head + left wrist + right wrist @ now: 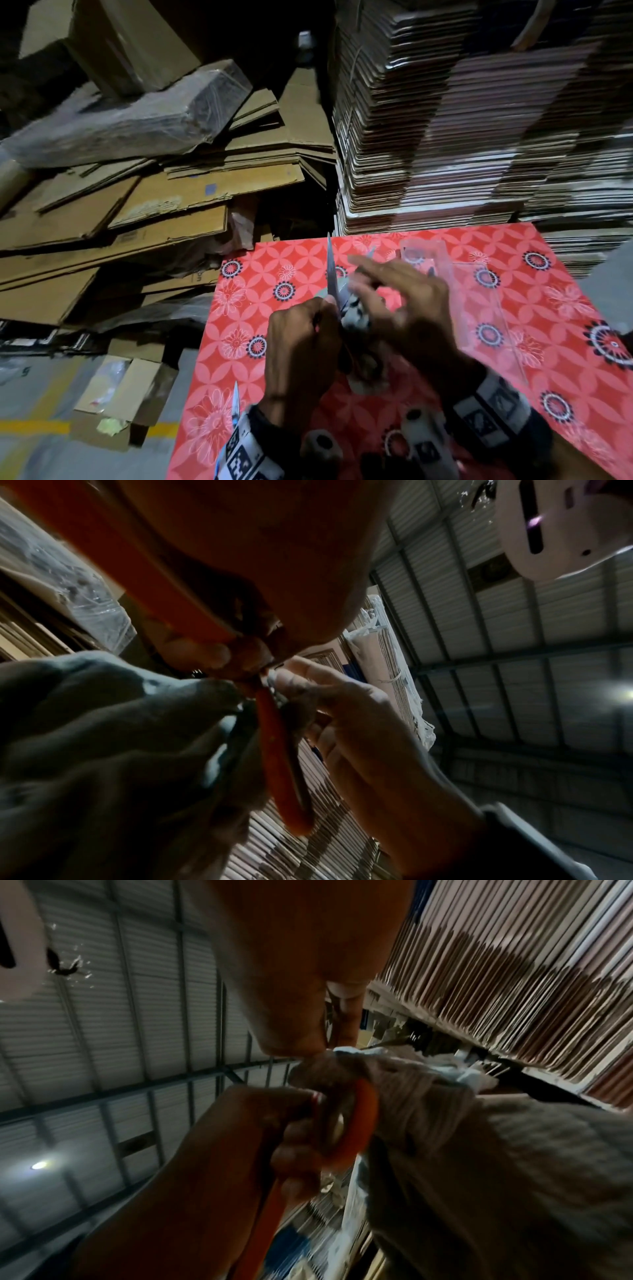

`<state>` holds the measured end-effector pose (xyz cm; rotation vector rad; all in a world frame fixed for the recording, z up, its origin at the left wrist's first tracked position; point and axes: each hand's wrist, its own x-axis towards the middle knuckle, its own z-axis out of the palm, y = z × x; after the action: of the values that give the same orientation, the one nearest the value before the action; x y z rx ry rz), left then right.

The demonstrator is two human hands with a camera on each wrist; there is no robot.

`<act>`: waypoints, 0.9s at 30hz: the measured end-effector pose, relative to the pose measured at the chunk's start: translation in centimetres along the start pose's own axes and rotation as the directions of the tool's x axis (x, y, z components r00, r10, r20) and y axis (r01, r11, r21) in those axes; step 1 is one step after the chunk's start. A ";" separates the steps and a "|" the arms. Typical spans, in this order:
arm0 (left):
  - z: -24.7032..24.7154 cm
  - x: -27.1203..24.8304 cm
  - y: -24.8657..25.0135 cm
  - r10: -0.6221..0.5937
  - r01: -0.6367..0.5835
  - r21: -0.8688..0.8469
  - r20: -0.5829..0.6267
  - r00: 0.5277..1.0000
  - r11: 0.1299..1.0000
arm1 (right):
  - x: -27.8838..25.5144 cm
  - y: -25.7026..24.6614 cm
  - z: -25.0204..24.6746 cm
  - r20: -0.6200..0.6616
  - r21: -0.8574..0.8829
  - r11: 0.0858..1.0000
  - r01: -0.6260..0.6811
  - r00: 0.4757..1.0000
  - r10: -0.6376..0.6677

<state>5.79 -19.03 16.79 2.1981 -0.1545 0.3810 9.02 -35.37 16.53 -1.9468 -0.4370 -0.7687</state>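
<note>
**Head view.** The left hand [301, 346] is closed on a thin card [330, 270], held on edge at its 12 o'clock above the red worktop [239, 308]. A grey knitted cloth [356, 318] is bunched between the hands. The right hand [411, 308] lies over it, most fingers extended and blurred. A clear plastic case [479, 301] is noted at 2 o'clock.

**Left wrist view.** The card [274, 750] is seen pinched at one end, with the cloth [85, 737] against it at 9 o'clock.

**Right wrist view.** The top edge of the cloth [479, 1150] appears nipped between the right thumb and forefinger, beside the card [359, 1123].

**Judgement.** The card is probably being fitted to the cloth. It should be kept unbent, and the cloth edge drawn taut and square to it. Wrinkles should be smoothed before either grip is eased.
</note>
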 end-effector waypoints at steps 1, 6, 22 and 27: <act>0.1 -0.2 0.0 0.018 -0.018 0.013 0.000 1.000 1.000 | 0.7 0.6 -0.5 -0.012 -0.007 0.999 -0.051 0.999 0.051; 0.6 -0.1 -0.6 0.057 -0.055 0.040 -0.031 0.998 0.998 | -0.7 -0.4 0.7 0.038 -0.022 0.999 -0.034 0.999 0.035; 0.9 -0.4 -0.8 0.067 -0.067 -0.004 -0.015 0.998 0.998 | 1.0 1.6 -1.5 -0.042 -0.014 0.995 -0.102 0.994 0.102; 1.2 -0.9 -1.1 0.062 -0.062 0.017 -0.032 0.998 0.998 | 2.4 2.2 -2.0 -0.057 0.037 0.988 -0.148 0.987 0.150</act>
<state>5.48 -19.32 14.99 2.2050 -0.2028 0.4538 11.39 -38.23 17.40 -1.8967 -0.2634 -0.7170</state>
